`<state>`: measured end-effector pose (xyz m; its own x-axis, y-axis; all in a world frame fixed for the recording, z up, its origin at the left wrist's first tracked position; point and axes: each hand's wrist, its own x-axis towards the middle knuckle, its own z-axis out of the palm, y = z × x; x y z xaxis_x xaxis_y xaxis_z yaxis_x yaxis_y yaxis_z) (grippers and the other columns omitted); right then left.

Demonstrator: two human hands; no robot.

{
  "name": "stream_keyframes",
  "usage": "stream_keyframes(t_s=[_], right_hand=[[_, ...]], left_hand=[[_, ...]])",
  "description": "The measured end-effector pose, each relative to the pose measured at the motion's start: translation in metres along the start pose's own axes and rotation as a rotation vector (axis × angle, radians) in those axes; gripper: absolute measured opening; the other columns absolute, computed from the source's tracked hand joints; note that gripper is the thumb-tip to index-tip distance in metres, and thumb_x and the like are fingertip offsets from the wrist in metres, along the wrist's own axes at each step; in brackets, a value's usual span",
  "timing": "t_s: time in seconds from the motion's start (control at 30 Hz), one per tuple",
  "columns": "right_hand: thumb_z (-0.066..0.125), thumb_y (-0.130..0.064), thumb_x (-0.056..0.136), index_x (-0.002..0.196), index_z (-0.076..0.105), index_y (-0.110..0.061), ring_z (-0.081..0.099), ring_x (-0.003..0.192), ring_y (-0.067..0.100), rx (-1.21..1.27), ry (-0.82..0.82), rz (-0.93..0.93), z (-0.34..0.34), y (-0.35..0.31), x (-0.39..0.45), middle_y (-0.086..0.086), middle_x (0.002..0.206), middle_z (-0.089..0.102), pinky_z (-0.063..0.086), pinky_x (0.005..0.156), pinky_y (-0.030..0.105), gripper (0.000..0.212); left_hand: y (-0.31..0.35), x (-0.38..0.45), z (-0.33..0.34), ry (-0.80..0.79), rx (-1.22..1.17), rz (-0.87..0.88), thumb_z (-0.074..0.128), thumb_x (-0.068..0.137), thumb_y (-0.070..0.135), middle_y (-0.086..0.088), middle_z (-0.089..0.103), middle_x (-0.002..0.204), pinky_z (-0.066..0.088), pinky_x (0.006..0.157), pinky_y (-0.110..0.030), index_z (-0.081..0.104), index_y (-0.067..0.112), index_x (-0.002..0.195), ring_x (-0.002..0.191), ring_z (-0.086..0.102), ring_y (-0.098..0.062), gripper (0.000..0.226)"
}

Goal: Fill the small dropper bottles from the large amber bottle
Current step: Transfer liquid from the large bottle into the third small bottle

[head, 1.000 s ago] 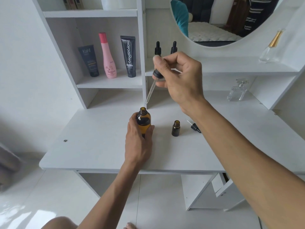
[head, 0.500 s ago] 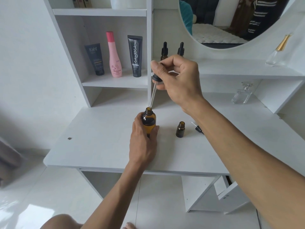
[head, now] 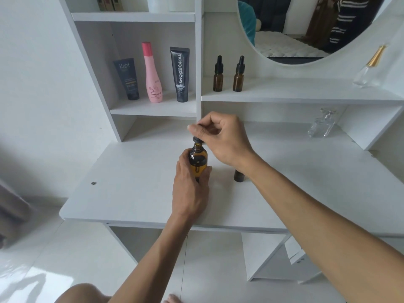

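White desk (head: 135, 193) bears large amber bottle (head: 198, 161) and small bottle (head: 238, 176)

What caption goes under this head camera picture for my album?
Left hand steadies the large amber bottle on the white desk while the right hand lowers the dropper in.

A bedroom at home, seen from a white vanity desk (head: 135, 193). Above the right hand (head: 220, 138) hangs a round mirror (head: 295, 29) reflecting what looks like a quilted bed and hanging clothes. Up and left of the hands, a shelf carries a dark Kahf tube (head: 127, 78), a pink Tamara bottle (head: 153, 75) and a Glad2Glow tube (head: 180, 74). Clear perfume bottles (head: 321, 125) stand far right.
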<state>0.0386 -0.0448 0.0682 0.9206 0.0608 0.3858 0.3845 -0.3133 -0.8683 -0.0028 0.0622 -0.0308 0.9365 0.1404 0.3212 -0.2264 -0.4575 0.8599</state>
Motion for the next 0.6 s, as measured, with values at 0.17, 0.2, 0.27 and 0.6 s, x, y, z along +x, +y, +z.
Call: stream_keyframes(t_s=[0.17, 0.2, 0.27, 0.6], right_hand=[[0.082, -0.027, 0.084, 0.082, 0.073, -0.009, 0.073, 0.073, 0.018, -0.031, -0.020, 0.042, 0.0041, 0.0111, -0.0053, 0.003, 0.077, 0.076, 0.062, 0.075, 0.035, 0.020], [0.082, -0.027, 0.084, 0.082, 0.073, -0.009, 0.073, 0.075, 0.021, -0.036, -0.021, 0.045, 0.0043, 0.0118, -0.0051, 0.003, 0.078, 0.076, 0.062, 0.076, 0.037, 0.020], [0.082, -0.028, 0.083, 0.082, 0.073, -0.010, 0.073, 0.076, 0.022, -0.043, -0.020, 0.047, 0.0043, 0.0123, -0.0049, 0.003, 0.079, 0.076, 0.062, 0.076, 0.039, 0.021], [0.084, -0.034, 0.080, 0.093, 0.074, -0.012, 0.071, 0.078, 0.014, -0.071, -0.029, 0.062, -0.0005, 0.0074, -0.0088, -0.005, 0.086, 0.073, 0.060, 0.077, 0.026, 0.028]], left_hand=[[0.0000, 0.0001, -0.0002, -0.009, -0.002, 0.006, 0.061, 0.098, 0.026, 0.004, 0.054, 0.132, 0.038, 0.086, -0.019, 0.036, 0.024, 0.142, 0.106, 0.053, -0.007, 0.051], [-0.0003, 0.0002, 0.0000, -0.010, 0.000, 0.007, 0.061, 0.098, 0.026, 0.004, 0.054, 0.132, 0.038, 0.086, -0.018, 0.036, 0.024, 0.142, 0.106, 0.053, -0.006, 0.051], [-0.0008, 0.0006, 0.0002, -0.011, 0.003, 0.008, 0.061, 0.098, 0.027, 0.004, 0.055, 0.131, 0.039, 0.082, -0.017, 0.036, 0.025, 0.142, 0.105, 0.054, -0.006, 0.051], [0.0000, -0.0006, -0.0008, 0.005, -0.006, 0.010, 0.061, 0.097, 0.029, 0.004, 0.058, 0.129, 0.050, 0.091, -0.032, 0.036, 0.029, 0.141, 0.110, 0.060, -0.014, 0.050]])
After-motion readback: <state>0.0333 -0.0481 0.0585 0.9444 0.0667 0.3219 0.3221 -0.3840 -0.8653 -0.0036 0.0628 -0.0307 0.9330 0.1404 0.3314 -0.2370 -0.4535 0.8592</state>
